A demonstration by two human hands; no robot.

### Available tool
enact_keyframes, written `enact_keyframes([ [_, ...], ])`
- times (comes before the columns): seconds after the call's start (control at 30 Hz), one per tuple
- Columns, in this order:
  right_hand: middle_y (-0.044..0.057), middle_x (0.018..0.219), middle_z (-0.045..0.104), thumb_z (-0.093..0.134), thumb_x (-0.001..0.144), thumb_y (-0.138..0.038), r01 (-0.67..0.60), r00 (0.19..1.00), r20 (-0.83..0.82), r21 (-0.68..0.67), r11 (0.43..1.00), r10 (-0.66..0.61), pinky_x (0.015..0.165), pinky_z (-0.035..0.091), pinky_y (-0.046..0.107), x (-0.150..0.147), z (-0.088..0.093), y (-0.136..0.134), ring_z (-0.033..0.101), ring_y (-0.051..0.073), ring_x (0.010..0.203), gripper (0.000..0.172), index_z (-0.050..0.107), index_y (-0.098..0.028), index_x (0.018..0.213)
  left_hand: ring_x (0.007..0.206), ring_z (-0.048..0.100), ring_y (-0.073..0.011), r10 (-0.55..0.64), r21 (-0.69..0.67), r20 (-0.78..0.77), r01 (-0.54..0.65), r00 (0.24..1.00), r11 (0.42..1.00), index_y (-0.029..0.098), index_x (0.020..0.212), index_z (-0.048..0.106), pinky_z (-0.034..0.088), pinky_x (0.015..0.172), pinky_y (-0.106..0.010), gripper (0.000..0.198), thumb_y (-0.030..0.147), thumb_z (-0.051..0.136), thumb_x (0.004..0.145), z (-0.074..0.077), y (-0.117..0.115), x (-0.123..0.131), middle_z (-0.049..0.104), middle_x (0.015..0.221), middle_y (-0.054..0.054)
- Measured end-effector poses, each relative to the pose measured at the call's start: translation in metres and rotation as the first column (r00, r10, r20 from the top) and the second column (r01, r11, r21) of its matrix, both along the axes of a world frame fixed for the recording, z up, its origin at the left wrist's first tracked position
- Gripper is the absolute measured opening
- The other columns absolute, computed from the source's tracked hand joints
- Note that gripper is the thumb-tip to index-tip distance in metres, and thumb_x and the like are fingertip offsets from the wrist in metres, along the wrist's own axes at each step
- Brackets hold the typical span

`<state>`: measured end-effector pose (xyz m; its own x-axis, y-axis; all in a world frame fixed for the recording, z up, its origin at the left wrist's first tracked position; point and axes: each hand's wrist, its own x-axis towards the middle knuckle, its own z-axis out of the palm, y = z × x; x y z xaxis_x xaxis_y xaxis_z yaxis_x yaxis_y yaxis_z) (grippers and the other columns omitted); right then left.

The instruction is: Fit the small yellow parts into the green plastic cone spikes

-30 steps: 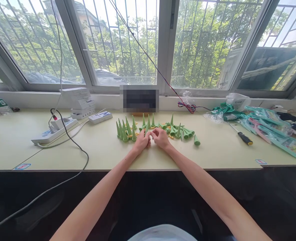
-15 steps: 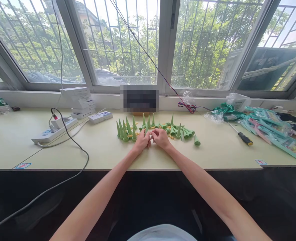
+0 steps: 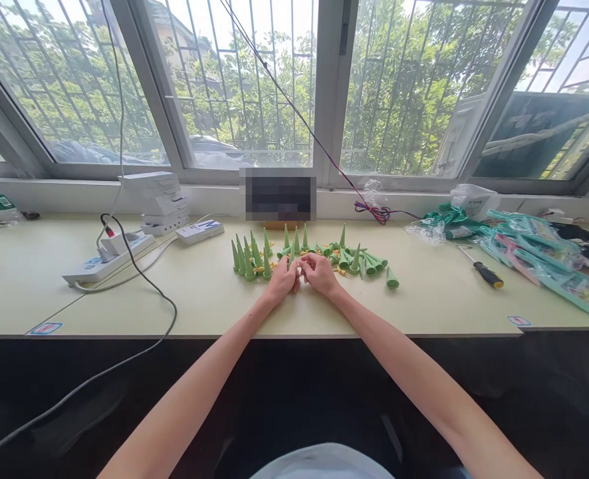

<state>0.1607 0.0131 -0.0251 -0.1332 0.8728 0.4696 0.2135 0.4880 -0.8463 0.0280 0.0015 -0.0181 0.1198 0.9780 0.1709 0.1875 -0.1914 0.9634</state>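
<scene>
My left hand [image 3: 285, 277] is closed round a green cone [image 3: 292, 254], whose tip points up between thumb and fingers. Right beside it, my right hand [image 3: 318, 273] is pinched, its fingertips meeting the left hand's; what they hold, if anything, is too small to make out. Several green cones [image 3: 249, 269] stand upright to the left of my hands. To the right, more green cones [image 3: 371, 267] lie on their sides in a pile, with small yellow pieces [image 3: 342, 271] among them. One cone [image 3: 392, 279] lies apart at the pile's right end.
On the left of the table [image 3: 199, 299] are a power strip [image 3: 95, 267], its cable, and white boxes [image 3: 162, 203]. A screwdriver [image 3: 488, 274] and teal packages [image 3: 558, 273] lie on the right. A blurred dark object [image 3: 280, 194] stands at the back.
</scene>
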Motion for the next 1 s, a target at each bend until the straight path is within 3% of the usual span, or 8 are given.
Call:
enact_keyframes([
  [0.53, -0.002, 0.055, 0.057, 0.053, 0.084, -0.038, -0.005, 1.0, 0.014, -0.011, 1.0, 0.005, 0.047, 0.044, 0.025, 0.0008, 0.0054, -0.0047, 0.052, 0.012, 0.042, 0.02, 0.055, -0.021, 0.073, 0.038, 0.049, -0.0111, -0.007, 0.024, -0.005, 0.007, 1.0, 1.0, 0.023, 0.08, 0.032, 0.038, 0.04, -0.026, 0.022, 0.032, 0.045, 0.096, -0.0024, 0.0025, -0.0014, 0.052, 0.057, 0.005],
  [1.0, -0.003, 0.055, 0.058, 0.054, 0.084, -0.03, 0.004, 1.0, 0.025, 0.024, 1.0, -0.005, 0.051, 0.045, 0.024, 0.0017, 0.0066, -0.0049, 0.053, 0.011, 0.043, 0.012, 0.056, -0.02, 0.077, 0.035, 0.047, -0.0101, -0.019, 0.033, 0.013, 0.018, 1.0, 0.999, 0.023, 0.079, 0.03, 0.037, 0.04, -0.025, 0.026, 0.035, 0.046, 0.096, -0.007, 0.0064, -0.0017, 0.051, 0.054, 0.007],
])
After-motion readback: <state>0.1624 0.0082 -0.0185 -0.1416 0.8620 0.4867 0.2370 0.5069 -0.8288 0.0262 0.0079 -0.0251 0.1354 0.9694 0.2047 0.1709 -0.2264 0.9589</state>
